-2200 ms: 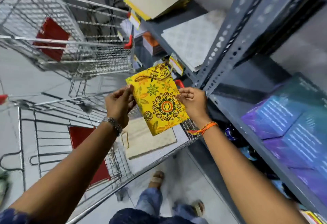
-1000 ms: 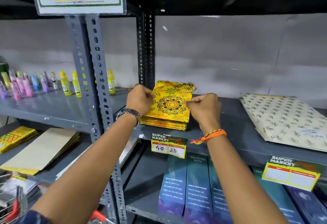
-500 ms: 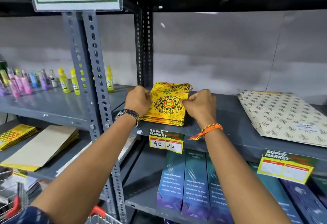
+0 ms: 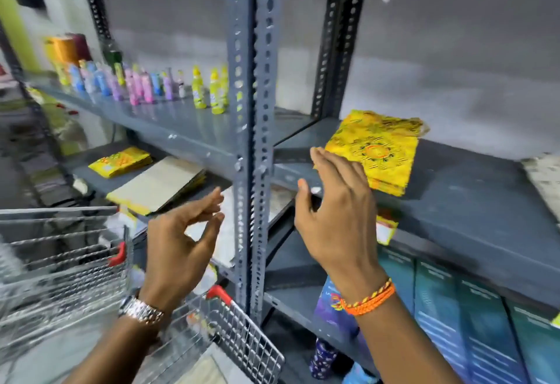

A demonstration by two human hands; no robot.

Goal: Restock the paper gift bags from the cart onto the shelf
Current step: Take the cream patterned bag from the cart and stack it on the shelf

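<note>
A stack of yellow floral paper gift bags [image 4: 378, 153] lies flat on the grey metal shelf [image 4: 472, 201] at the right. My right hand [image 4: 336, 217] hovers in front of the stack's left edge, fingers spread, holding nothing. My left hand [image 4: 181, 247] is lower and to the left, in front of the upright post, fingers loosely apart and empty. The wire cart [image 4: 75, 277] sits at the lower left; a pale flat bag [image 4: 209, 368] shows in its basket at the bottom edge.
A perforated grey upright [image 4: 251, 141] stands between my hands. Small coloured bottles [image 4: 142, 86] line the left shelf. Below them lie another yellow bag stack [image 4: 121, 160] and beige bags [image 4: 160, 183]. Teal boxes [image 4: 472, 323] fill the lower right shelf.
Both hands have let go of the yellow bags, which stay on the shelf, and pulled back towards me and left. The view has swung left, bringing the cart into sight.
</note>
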